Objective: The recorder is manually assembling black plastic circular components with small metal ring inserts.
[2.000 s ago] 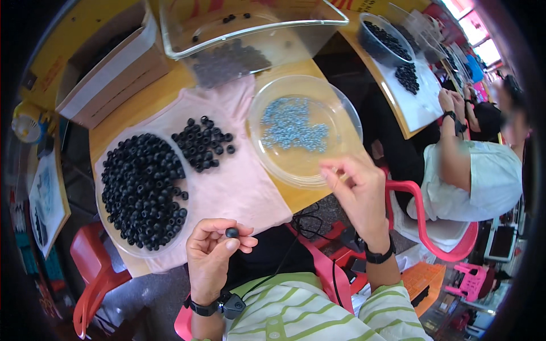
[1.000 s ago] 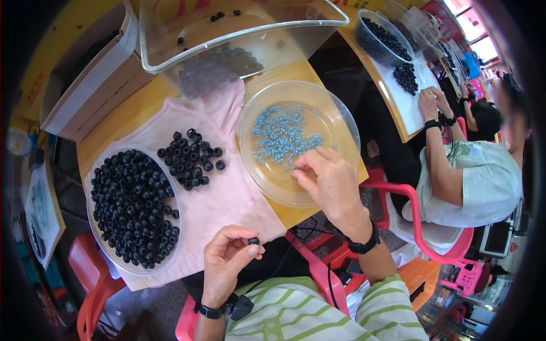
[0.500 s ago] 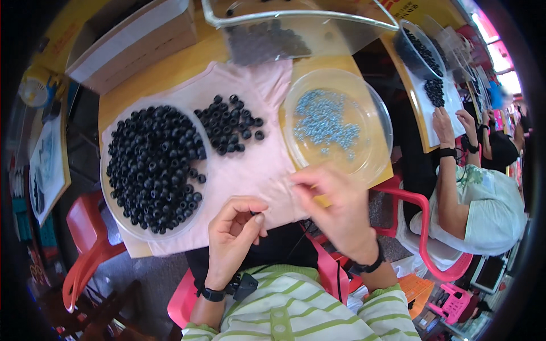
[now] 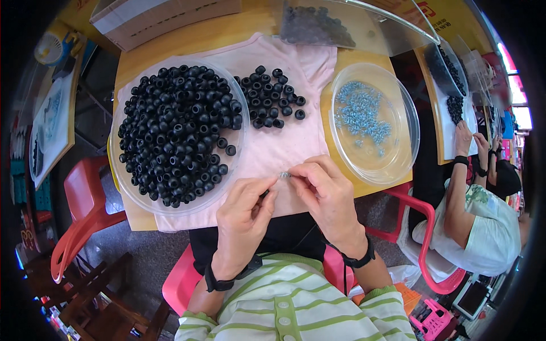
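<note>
Over the pink cloth's near edge, my two hands meet at the fingertips. My left hand [image 4: 245,215] is closed, with a black bead [image 4: 264,194] partly showing between its thumb and fingers. My right hand [image 4: 326,187] pinches a tiny silvery coil-like piece [image 4: 284,175] close to the left fingertips. Left of them, a round clear tray [image 4: 243,165] holds a heap of black beads [image 4: 176,131]. Loose black beads [image 4: 272,98] lie on the pink cloth [image 4: 278,148]. To the right, small blue-silver pieces [image 4: 364,111] lie in a clear round dish [image 4: 389,170].
A cardboard box [image 4: 153,23] stands at the back left, and a clear bin [image 4: 375,28] with dark beads at the back right. A red chair [image 4: 88,187] is at the left. At the right another person [image 4: 478,221] works at a table with black beads.
My right hand has come left to meet my left hand, and the small silvery piece now shows between them. The whole view has shifted, with the table now higher in it.
</note>
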Demonstrator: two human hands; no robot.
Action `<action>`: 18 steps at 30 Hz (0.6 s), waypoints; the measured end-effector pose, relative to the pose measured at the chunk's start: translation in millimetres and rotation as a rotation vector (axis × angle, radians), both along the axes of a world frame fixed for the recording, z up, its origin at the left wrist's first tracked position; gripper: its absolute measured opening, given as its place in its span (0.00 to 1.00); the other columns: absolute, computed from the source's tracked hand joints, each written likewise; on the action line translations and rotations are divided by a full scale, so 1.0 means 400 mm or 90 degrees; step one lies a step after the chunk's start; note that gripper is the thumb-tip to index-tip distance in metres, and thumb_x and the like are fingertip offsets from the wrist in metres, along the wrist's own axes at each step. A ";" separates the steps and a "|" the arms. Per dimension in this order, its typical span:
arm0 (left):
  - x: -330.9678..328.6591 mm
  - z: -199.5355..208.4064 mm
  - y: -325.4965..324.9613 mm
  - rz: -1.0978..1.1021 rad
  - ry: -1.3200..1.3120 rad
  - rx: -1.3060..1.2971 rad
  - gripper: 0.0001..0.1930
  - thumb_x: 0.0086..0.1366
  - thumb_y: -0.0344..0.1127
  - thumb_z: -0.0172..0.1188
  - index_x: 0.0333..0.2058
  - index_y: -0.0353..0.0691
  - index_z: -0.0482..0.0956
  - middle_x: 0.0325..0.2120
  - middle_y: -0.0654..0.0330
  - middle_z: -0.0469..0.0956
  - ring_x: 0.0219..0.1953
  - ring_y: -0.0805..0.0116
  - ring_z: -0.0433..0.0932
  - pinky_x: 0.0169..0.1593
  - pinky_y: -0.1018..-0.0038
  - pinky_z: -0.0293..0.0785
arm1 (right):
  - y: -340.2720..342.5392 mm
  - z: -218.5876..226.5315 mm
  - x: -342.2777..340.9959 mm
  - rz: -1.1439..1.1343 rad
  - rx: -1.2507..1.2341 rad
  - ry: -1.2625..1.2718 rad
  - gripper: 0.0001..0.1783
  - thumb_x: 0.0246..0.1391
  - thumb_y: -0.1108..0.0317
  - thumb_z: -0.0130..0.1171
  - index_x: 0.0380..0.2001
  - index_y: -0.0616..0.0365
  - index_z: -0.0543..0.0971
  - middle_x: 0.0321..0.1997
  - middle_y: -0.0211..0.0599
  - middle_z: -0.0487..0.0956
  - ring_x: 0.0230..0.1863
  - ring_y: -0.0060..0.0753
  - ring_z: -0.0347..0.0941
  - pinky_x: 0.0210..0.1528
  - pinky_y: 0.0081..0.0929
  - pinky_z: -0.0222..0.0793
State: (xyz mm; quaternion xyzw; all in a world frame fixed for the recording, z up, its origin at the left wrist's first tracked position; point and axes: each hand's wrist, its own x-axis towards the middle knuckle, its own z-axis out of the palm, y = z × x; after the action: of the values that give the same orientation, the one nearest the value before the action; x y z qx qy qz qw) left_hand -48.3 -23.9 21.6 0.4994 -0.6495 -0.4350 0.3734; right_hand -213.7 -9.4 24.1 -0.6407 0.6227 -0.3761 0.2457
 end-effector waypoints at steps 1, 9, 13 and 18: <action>-0.010 0.003 -0.002 0.004 -0.033 -0.024 0.11 0.60 0.20 0.62 0.42 0.34 0.81 0.33 0.61 0.77 0.25 0.79 0.73 0.28 0.82 0.69 | -0.002 -0.002 0.001 -0.006 -0.001 -0.002 0.11 0.47 0.82 0.63 0.36 0.64 0.76 0.34 0.42 0.75 0.33 0.43 0.76 0.35 0.32 0.73; -0.039 -0.005 -0.029 -0.051 -0.128 -0.116 0.11 0.58 0.21 0.62 0.41 0.33 0.79 0.32 0.54 0.74 0.30 0.56 0.78 0.33 0.67 0.75 | 0.001 -0.001 -0.007 -0.033 0.039 -0.075 0.09 0.49 0.81 0.62 0.35 0.64 0.75 0.32 0.41 0.76 0.28 0.36 0.77 0.31 0.30 0.74; -0.035 -0.017 -0.030 -0.047 -0.137 -0.134 0.12 0.59 0.21 0.62 0.42 0.34 0.80 0.32 0.54 0.75 0.30 0.58 0.78 0.33 0.68 0.75 | 0.008 -0.006 -0.003 -0.059 0.041 -0.091 0.10 0.48 0.81 0.61 0.35 0.63 0.75 0.32 0.41 0.76 0.27 0.38 0.77 0.31 0.31 0.74; -0.025 0.025 -0.020 -0.056 -0.064 -0.011 0.17 0.60 0.21 0.63 0.49 0.37 0.80 0.33 0.60 0.76 0.31 0.72 0.75 0.35 0.77 0.74 | 0.023 0.019 -0.013 -0.044 0.008 0.067 0.11 0.45 0.82 0.60 0.33 0.61 0.73 0.32 0.43 0.74 0.31 0.46 0.75 0.32 0.35 0.73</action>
State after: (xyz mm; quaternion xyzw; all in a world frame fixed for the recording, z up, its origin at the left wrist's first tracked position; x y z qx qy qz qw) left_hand -58.2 -31.8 31.5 0.4881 -0.6924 -0.4202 0.3252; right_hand -219.1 -0.2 31.7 -0.6363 0.6587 -0.3463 0.2033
